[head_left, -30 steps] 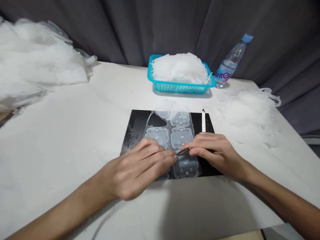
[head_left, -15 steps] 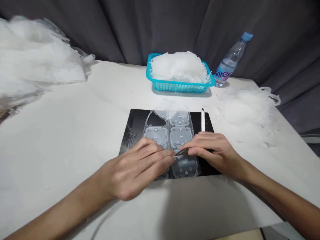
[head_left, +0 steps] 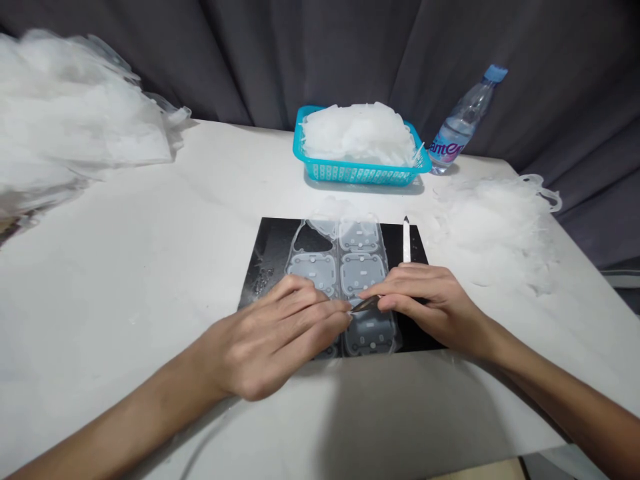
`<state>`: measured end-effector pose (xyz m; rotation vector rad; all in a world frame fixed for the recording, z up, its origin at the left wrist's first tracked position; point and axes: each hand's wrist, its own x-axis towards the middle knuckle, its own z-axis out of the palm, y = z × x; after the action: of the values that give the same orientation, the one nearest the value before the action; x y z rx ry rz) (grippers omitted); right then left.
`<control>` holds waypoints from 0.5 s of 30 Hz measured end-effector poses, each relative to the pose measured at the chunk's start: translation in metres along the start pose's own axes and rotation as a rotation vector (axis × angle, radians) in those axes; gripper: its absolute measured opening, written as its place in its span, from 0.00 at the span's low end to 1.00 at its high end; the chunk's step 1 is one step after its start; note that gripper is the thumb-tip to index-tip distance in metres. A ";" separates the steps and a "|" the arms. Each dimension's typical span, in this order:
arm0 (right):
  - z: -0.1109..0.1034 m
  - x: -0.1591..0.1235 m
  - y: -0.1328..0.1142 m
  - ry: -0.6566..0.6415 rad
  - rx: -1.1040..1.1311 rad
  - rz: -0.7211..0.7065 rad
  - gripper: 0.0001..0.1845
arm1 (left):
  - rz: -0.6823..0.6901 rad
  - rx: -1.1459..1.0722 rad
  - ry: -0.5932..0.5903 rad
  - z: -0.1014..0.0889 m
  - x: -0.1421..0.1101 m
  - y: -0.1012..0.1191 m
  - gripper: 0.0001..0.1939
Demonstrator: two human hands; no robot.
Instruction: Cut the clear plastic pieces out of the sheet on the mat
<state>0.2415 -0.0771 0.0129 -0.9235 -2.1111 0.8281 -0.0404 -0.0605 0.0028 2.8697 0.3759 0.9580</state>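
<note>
A translucent moulded sheet of rounded rectangular panels lies on a black board. One panel opening at its upper left shows the black board through it. My left hand rests over the sheet's lower left, fingers together and closed at the tips on a bit of the sheet; exactly what they pinch is too small to see. My right hand grips a dark pointed metal tool, its tip touching or nearly touching my left fingertips. Beyond the right hand, a white stick with a dark tip lies on the board, its near end hidden.
A turquoise basket heaped with white translucent pieces stands behind the board. To its right is a water bottle. A loose pile of translucent scraps lies at right, and a large heap of whitish plastic at far left. A dark curtain hangs behind.
Almost nothing differs. The right hand and the dark tool have shifted very slightly to the right, while the left hand and sheet stay in place.
</note>
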 end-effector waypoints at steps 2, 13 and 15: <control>0.000 0.000 0.000 0.003 -0.004 -0.004 0.10 | -0.002 -0.009 -0.004 0.000 0.000 0.000 0.15; 0.001 0.000 -0.001 0.023 -0.014 -0.024 0.09 | -0.029 -0.046 -0.021 -0.001 -0.002 -0.001 0.17; 0.002 0.000 -0.001 0.032 -0.016 -0.029 0.09 | -0.035 -0.056 -0.022 -0.002 -0.001 -0.001 0.17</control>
<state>0.2397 -0.0782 0.0123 -0.9067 -2.1013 0.7781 -0.0430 -0.0595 0.0033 2.8116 0.3894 0.9149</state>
